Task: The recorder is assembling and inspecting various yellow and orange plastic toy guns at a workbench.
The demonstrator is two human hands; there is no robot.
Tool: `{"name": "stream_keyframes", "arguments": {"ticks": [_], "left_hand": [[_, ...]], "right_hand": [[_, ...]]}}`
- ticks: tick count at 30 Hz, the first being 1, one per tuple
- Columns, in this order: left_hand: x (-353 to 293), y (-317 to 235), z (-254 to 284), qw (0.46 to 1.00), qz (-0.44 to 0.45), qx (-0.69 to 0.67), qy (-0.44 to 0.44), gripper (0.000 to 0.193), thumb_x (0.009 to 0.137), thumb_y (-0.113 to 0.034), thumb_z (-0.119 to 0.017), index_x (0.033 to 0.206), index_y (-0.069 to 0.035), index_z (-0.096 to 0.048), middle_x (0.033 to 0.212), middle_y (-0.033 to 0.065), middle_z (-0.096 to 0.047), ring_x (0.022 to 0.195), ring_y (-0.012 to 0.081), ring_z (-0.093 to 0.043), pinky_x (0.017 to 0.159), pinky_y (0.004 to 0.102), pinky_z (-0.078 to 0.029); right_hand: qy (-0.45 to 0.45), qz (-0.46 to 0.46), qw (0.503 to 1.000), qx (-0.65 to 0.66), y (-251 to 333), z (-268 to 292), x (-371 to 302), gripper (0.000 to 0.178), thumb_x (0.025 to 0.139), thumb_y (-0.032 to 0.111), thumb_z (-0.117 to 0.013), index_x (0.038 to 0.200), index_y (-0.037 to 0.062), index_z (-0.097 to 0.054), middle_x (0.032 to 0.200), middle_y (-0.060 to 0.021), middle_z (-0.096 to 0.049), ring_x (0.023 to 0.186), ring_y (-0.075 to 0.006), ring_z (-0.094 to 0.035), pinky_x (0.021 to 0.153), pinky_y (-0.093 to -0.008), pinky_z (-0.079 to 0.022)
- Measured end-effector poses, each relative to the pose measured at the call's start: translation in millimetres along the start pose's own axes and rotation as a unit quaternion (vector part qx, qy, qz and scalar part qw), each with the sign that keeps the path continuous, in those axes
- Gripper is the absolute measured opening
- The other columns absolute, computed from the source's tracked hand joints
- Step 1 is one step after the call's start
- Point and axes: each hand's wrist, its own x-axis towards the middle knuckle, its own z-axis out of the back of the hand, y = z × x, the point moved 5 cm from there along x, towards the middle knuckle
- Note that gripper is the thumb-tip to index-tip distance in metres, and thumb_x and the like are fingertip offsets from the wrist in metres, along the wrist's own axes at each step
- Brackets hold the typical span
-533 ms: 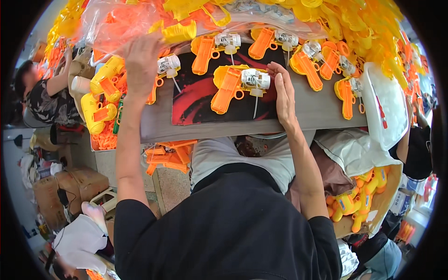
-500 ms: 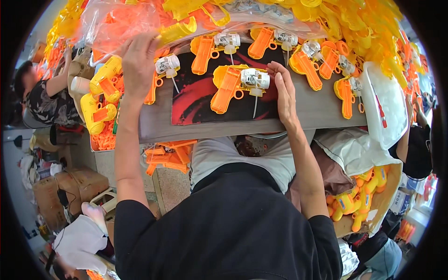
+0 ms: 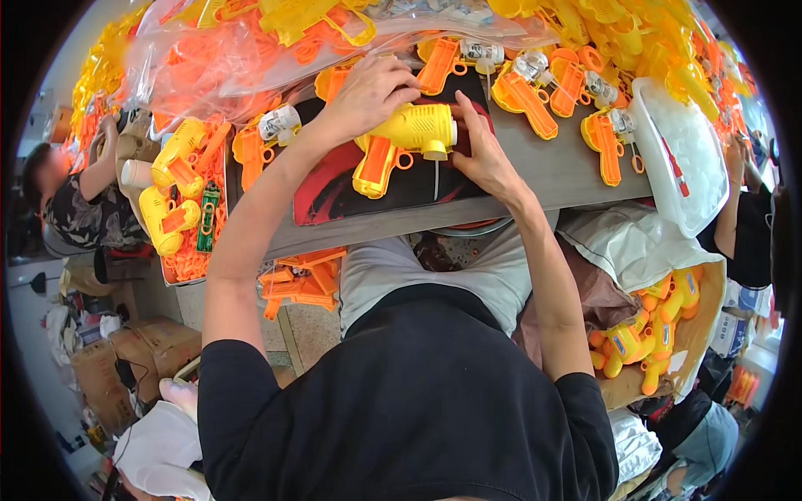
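Observation:
My left hand (image 3: 373,93) is closed on a yellow plastic toy gun shell (image 3: 422,129), bringing it down over a toy gun half on the dark mat. That half's orange handle (image 3: 374,167) and ring trigger show below the shell, and a thin white rod hangs beneath. The shell hides the clear and white mechanism. At the shell's right end is my right hand (image 3: 486,159), fingers and thumb apart beside the white tip; whether it touches is unclear. The black and red mat (image 3: 322,188) lies under the toy.
Several part-built toy guns (image 3: 528,96) lie along the table (image 3: 560,171). A white tray (image 3: 689,200) with a red pen (image 3: 675,167) stands right. Yellow parts (image 3: 601,33) are heaped at the back. An orange-filled box (image 3: 188,269) sits left, a sack of finished toys (image 3: 652,342) lower right.
My left hand has moved right from the heap's edge with a yellow shell, now over the toy gun's mechanism. My right hand has shifted slightly left and down. The view has shifted a little.

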Motion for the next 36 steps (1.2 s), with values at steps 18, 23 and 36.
{"name": "stream_keyframes", "arguments": {"ticks": [18,23,36], "left_hand": [[0.2,-57.1,5.3,0.966,0.01,-0.037,0.256,0.067,0.071,-0.017,-0.076,0.13,-0.002,-0.049,0.12,0.0188,-0.059,0.117,0.0359,-0.057,0.101,0.0435,-0.047],[-3.9,-64.1,-1.3,0.958,0.02,-0.016,0.284,0.066,0.072,-0.016,-0.075,0.13,-0.004,-0.048,0.114,0.0191,-0.062,0.113,0.0366,-0.059,0.096,0.0454,-0.048],[-6.7,-60.7,-5.0,0.949,0.026,-0.082,0.304,0.061,0.071,-0.013,-0.071,0.122,-0.002,-0.04,0.099,0.0189,-0.057,0.102,0.0377,-0.055,0.086,0.0477,-0.046]], "right_hand": [[0.0,0.046,0.998,-0.03,-0.6,-1.2,-8.2,0.092,0.069,0.001,-0.074,0.152,0.0061,-0.034,0.128,-0.0128,-0.06,0.125,-0.0313,-0.049,0.11,-0.0417,-0.039],[-0.009,0.036,0.999,-0.028,0.7,-0.9,-8.7,0.09,0.068,0.004,-0.075,0.15,0.0064,-0.037,0.127,-0.0125,-0.061,0.122,-0.0313,-0.051,0.106,-0.0422,-0.042],[-0.018,0.05,0.998,-0.034,-1.2,-1.2,-6.9,0.084,0.067,0.004,-0.074,0.145,0.0024,-0.041,0.123,-0.0143,-0.063,0.119,-0.033,-0.052,0.105,-0.0427,-0.042]]}}
